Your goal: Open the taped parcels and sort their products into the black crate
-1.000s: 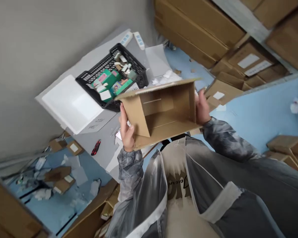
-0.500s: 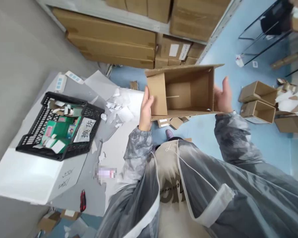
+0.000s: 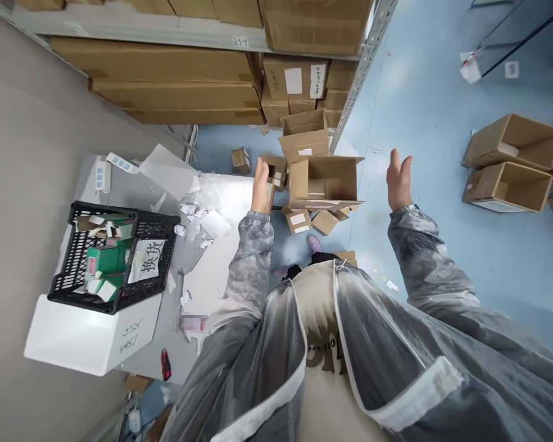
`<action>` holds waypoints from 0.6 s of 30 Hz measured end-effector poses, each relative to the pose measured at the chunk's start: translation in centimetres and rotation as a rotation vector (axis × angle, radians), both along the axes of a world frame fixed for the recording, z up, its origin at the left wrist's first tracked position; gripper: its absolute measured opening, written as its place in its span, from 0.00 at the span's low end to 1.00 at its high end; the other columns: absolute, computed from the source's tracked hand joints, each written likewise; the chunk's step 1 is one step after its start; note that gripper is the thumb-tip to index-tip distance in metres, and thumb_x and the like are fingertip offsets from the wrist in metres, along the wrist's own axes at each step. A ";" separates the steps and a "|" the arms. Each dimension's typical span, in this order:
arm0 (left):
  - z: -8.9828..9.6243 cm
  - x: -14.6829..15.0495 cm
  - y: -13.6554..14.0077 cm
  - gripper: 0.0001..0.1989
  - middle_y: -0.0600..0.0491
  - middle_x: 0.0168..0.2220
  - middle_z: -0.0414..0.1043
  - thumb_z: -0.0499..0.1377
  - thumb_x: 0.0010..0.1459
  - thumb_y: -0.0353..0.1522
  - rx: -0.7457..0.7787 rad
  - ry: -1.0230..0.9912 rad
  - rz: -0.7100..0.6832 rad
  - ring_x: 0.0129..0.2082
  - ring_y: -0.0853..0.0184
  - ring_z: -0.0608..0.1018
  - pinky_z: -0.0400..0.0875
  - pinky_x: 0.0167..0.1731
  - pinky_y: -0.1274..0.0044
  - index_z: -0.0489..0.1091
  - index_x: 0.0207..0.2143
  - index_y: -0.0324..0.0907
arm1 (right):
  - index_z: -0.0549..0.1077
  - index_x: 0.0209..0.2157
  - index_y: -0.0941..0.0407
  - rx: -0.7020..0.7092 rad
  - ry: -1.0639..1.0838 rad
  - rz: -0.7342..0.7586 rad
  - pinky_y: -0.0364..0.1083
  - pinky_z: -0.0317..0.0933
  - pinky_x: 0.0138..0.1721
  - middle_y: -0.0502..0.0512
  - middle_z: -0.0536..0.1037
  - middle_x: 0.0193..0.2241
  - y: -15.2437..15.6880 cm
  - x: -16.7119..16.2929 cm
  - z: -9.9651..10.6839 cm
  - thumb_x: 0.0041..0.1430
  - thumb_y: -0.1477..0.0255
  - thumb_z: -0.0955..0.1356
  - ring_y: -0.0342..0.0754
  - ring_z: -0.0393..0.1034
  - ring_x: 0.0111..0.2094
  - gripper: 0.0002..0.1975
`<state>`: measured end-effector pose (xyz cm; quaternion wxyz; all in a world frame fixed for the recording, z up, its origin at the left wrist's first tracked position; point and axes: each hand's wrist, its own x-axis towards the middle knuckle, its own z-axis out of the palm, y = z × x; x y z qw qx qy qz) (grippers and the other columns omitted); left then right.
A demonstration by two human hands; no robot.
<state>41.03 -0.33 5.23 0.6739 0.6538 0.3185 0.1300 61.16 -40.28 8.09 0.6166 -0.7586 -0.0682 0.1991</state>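
Holds left hand [image 3: 260, 190] and right hand [image 3: 399, 181] well apart, both spread. Has a cardboard box [image 3: 325, 183] between the two, much nearer the left and clear of each. On the near side of that box, shows smaller cartons [image 3: 298, 221] near a purple shoe [image 3: 313, 244]. Left of the left hand, has a table [image 3: 145, 362] with torn white paper [image 3: 215, 223], a black crate [image 3: 168, 245] and a red cutter [image 3: 166, 364]. Ahead of both, faces a shelf [image 3: 203, 34] of brown boxes [image 3: 156, 64]; well right of the right hand, sees two open cartons [image 3: 511, 161] on blue floor [image 3: 424, 123].

Brown box [image 3: 298, 184], pale blue floor [image 3: 424, 123], black latticed crate [image 3: 141, 286], grey sleeves [image 3: 417, 252] (mottled light and dark)
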 end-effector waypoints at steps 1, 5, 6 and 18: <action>-0.4 -0.4 0.3 0.48 0.54 0.94 0.45 0.51 0.83 0.67 0.002 0.019 0.006 0.95 0.54 0.45 0.43 0.92 0.56 0.55 0.92 0.56 | 0.55 0.92 0.38 0.004 0.003 0.001 0.67 0.29 0.94 0.39 0.47 0.93 -0.7 0.5 -0.8 0.75 0.22 0.47 0.57 0.26 0.95 0.59; -1.8 -3.2 -0.5 0.50 0.47 0.92 0.53 0.51 0.80 0.71 -0.024 0.093 0.043 0.93 0.50 0.57 0.54 0.90 0.52 0.58 0.91 0.55 | 0.55 0.92 0.39 0.001 0.040 0.035 0.63 0.29 0.94 0.38 0.45 0.93 -1.9 0.4 -3.6 0.75 0.22 0.49 0.54 0.28 0.95 0.58; -2.1 -4.2 -1.0 0.51 0.45 0.92 0.55 0.51 0.79 0.72 -0.028 0.115 0.059 0.92 0.49 0.59 0.57 0.89 0.52 0.60 0.90 0.55 | 0.55 0.92 0.40 -0.006 0.064 0.039 0.62 0.29 0.94 0.39 0.46 0.93 -1.8 0.0 -4.3 0.75 0.22 0.50 0.54 0.29 0.95 0.59; -6.6 -27.5 -14.2 0.35 0.37 0.73 0.83 0.62 0.78 0.62 -0.220 0.371 0.491 0.76 0.40 0.82 0.77 0.78 0.48 0.85 0.65 0.45 | 0.67 0.86 0.54 -0.353 0.239 0.629 0.60 0.37 0.93 0.61 0.60 0.90 7.6 -14.0 -11.4 0.73 0.21 0.55 0.59 0.48 0.93 0.64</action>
